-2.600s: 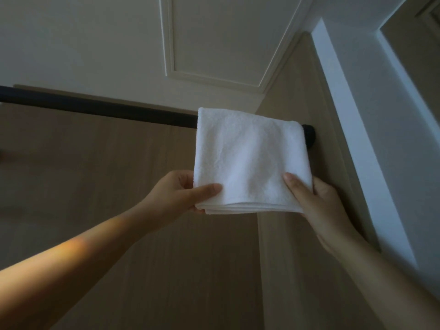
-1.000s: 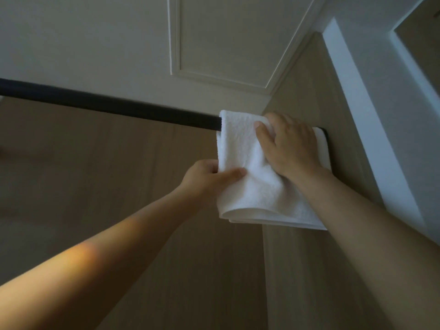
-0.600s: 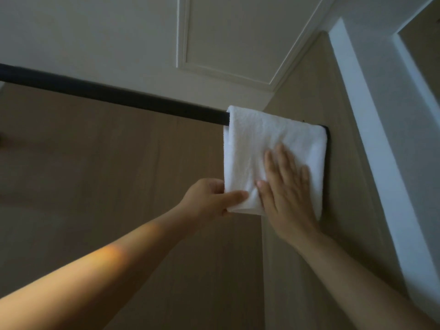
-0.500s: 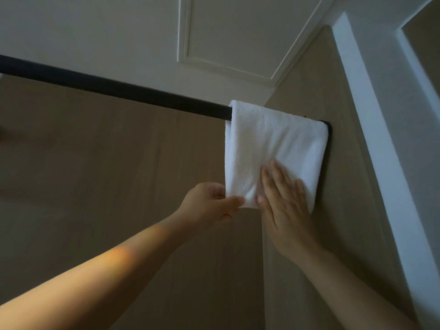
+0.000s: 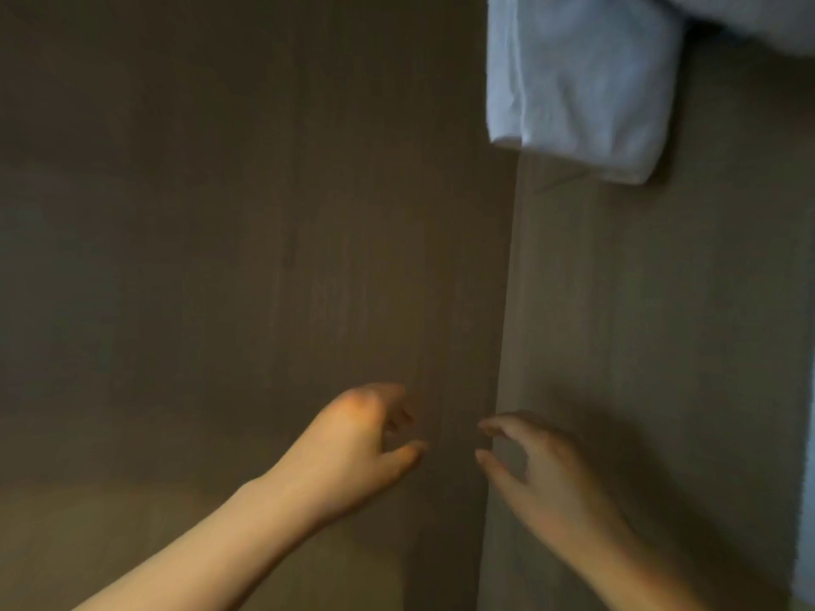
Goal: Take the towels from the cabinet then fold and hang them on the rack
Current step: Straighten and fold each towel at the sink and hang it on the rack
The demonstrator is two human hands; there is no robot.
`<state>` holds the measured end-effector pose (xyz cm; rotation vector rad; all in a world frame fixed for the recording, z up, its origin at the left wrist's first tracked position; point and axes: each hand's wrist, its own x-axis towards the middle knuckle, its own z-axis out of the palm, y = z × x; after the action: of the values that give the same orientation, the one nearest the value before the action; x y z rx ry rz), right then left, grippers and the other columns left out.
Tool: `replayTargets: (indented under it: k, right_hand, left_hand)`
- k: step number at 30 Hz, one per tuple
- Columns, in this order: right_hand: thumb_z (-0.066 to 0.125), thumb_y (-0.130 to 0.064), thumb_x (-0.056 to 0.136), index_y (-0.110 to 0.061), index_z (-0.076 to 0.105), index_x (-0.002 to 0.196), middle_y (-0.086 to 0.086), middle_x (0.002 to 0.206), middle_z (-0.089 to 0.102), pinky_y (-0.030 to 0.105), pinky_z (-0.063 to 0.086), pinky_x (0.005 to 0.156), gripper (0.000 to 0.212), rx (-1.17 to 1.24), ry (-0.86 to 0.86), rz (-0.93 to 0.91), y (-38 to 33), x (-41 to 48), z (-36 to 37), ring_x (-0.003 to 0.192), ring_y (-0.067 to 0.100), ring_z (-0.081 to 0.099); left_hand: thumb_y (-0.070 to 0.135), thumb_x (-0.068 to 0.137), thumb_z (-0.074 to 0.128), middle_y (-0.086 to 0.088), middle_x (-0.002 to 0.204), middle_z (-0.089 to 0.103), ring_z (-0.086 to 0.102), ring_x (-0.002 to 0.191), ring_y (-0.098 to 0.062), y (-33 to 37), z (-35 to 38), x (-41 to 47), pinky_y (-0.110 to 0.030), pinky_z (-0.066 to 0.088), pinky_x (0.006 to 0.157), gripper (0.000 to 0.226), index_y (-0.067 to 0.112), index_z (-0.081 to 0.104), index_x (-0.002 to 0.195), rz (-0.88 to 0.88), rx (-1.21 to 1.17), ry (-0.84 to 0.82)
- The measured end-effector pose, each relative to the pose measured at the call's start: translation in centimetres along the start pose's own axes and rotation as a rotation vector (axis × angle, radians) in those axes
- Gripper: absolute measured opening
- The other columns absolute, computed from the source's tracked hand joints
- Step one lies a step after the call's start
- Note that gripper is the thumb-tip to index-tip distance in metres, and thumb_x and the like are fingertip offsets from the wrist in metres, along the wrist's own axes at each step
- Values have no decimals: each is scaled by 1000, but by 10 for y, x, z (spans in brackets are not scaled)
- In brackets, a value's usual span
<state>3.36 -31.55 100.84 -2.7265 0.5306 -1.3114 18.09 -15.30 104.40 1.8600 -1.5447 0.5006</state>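
1. Two bare hands are being held out low in the view. The left hand (image 5: 357,452) is being reached in on a forearm from the lower left, and the right hand (image 5: 547,478) on a forearm from the lower right.
2. Nothing is being gripped by either hand. The left hand's fingers are being held loosely curled with the thumb pointing right. The right hand's thumb and fingers are being held slack and apart, pointing left, and a gap is being left between the two hands.
3. A white folded cloth towel (image 5: 582,81) is being shown hanging at the upper right, well above both hands and touched by neither. It is being seen as soft and roughly rectangular, with a layer edge running down its left side and a rounded lower right corner.
4. The towel is being backed by a grey-brown wood-grain panel (image 5: 661,346). A darker brown wood-grain panel (image 5: 220,213) is being met at a vertical seam (image 5: 507,302), which is being crossed by the right hand's fingers.
5. The towel's top is being cut off by the upper edge, so what it hangs from cannot be told. Fingertips are being smeared by blur and dim light. A pale strip (image 5: 807,522) at the right edge is being cropped and cannot be identified.
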Motion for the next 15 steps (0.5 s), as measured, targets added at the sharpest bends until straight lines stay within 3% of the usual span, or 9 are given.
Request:
replayTargets:
  k: [8, 15]
  right_hand:
    - [66, -30, 87, -25, 66, 113, -8, 111, 65, 33, 50, 91, 26, 26, -343, 54, -2, -112, 61, 104, 13, 62]
    - [64, -29, 88, -25, 65, 116, -5, 111, 64, 35, 50, 89, 28, 93, -679, 39, -4, -203, 88, 104, 15, 61]
  left_hand:
    - [39, 90, 60, 6, 114, 60, 58, 102, -12, -24, 85, -118, -23, 44, 88, 34, 22, 57, 119, -201, 74, -204]
    - [40, 91, 58, 3, 118, 58, 58, 104, -13, 4, 134, -237, -27, 47, 87, 37, 22, 55, 124, -468, 90, -404]
